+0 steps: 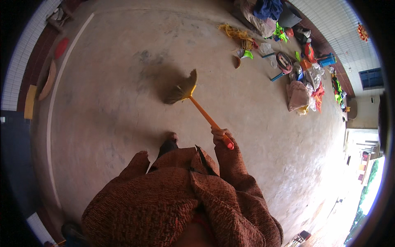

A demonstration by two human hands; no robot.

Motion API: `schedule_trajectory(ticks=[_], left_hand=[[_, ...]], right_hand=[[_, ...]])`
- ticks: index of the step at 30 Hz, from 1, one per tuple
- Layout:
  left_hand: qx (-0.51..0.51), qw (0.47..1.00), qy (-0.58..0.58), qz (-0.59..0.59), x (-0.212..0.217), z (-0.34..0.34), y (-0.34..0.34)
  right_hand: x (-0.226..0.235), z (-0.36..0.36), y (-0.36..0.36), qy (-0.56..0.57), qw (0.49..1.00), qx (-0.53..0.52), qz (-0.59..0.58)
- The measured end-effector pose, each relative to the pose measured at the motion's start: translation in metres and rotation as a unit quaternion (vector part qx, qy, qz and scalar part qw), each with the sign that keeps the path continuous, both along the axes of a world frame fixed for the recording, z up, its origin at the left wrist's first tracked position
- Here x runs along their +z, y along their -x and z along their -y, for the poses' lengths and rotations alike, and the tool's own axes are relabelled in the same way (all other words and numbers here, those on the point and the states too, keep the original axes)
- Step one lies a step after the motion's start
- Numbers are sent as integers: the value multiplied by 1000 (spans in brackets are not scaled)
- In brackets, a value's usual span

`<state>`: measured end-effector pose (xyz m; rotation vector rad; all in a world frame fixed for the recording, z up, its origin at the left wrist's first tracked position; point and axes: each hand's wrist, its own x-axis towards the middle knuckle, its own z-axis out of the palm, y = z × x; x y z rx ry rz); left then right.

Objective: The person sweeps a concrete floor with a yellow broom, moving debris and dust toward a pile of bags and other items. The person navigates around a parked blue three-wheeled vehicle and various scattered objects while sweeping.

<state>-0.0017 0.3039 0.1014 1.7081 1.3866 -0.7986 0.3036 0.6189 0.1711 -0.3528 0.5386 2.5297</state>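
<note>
My right hand (pixel 221 135) is closed round the orange handle of a broom (pixel 204 114), near the handle's end. The broom's fan-shaped head of pale bristles, with a yellow collar, points away to the far left. Its bristles are at the concrete floor (pixel 123 82), over a dark shadow. My left arm, in a brown knitted sleeve (pixel 138 162), hangs at the left; the hand at its end does not show. A bare foot (pixel 173 137) stands just beyond my clothes.
Along the far right wall lie heaped bags (pixel 299 94), cloths, a blue container (pixel 327 59) and a pinkish round item with a teal handle (pixel 277 77). Yellow fibres (pixel 236 33) lie further back. A flat woven tray (pixel 48 80) leans by the left wall.
</note>
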Motion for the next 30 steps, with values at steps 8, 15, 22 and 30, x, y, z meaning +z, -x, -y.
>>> schedule_trajectory(ticks=[8,15,22,30], left_hand=[[30,999,22,-30,8,-49,26],[66,996,-2,-64,27,-136,-7],[99,992,-24,-78,45,-217,-44],[88,993,-12,-80,49,-263,-49]], right_hand=[[51,4,-115,17,987,-136,87],[90,-15,-190,-16,975,-196,105],[103,-77,-212,-51,979,-184,75],[76,-174,-178,-106,988,-106,-34]])
